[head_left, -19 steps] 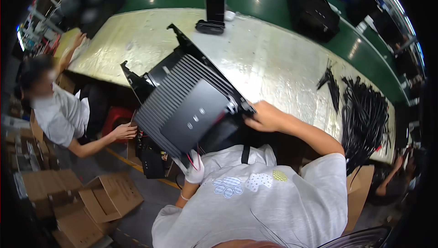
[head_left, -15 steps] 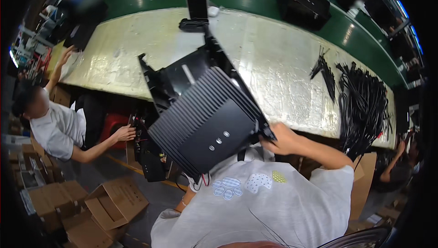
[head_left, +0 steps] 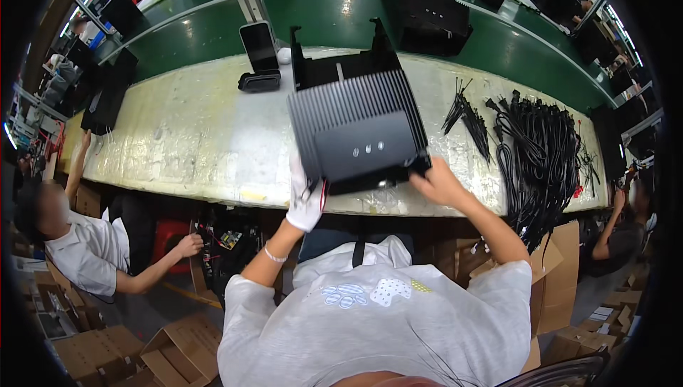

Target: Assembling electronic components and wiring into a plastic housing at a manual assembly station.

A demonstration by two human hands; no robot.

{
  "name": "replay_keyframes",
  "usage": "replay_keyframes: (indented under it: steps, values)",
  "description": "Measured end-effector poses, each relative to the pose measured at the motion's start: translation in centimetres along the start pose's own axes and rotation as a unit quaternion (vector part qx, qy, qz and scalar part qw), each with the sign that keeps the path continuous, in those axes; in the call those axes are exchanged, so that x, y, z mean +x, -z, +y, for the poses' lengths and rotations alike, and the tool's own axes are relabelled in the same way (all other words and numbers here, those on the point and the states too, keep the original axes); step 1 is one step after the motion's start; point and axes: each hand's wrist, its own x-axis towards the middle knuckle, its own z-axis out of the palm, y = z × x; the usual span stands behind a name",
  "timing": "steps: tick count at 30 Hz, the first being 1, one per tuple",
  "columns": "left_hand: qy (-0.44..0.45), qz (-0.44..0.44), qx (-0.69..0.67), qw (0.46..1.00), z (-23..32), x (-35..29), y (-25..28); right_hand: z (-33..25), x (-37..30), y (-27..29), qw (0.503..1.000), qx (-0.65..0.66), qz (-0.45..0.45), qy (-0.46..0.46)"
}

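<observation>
Between my hands is a black plastic housing [head_left: 359, 127] with a ribbed upper face, a smooth panel with three small ovals and an open frame at its far end. It is held tilted over the near part of the worktable [head_left: 206, 117]. My left hand [head_left: 306, 198], in a white glove, grips its near left corner; a bit of red and black wire shows there. My bare right hand [head_left: 439, 182] is closed round the near right corner, fingers partly hidden beneath it. What lies inside the housing is hidden.
Black cable ties [head_left: 467, 118] and a heap of black power cords [head_left: 541, 152] lie to the right. A phone on a stand [head_left: 260, 49] is at the back. Another black housing [head_left: 434, 20] sits on the green conveyor [head_left: 327, 13]. A co-worker [head_left: 89, 245] sits left, near cardboard boxes [head_left: 181, 348].
The housing has swung right and turned straighter, from the table's near left edge to over the tabletop. My gloved left hand, hidden before, now shows at its corner.
</observation>
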Motion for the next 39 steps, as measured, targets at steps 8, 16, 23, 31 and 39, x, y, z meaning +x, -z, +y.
replay_keyframes:
  steps: [8, 16, 23, 31, 39]
  values:
    - [0.126, 0.005, -0.537, 0.834, -3.4, 13.7, 6.9, -0.8, 10.7, 8.2, 0.989, 0.128, 0.069, 0.012]
    - [0.177, 0.069, -0.343, 0.92, 4.6, 16.9, 9.9, -4.1, 9.8, 7.1, 0.967, 0.22, 0.131, 0.021]
    - [-0.25, 0.003, -0.029, 0.968, 4.4, 3.9, 7.8, -3.1, -4.0, 2.3, 0.984, 0.07, 0.142, 0.077]
    - [-0.13, -0.084, 0.018, 0.988, 2.1, -3.2, 3.6, 1.2, -8.5, 8.3, 0.907, -0.3, 0.283, -0.085]
    - [-0.097, -0.063, 0.07, 0.991, 2.1, -3.4, 2.5, 9.1, -11.4, 10.7, 0.758, -0.561, 0.271, -0.194]
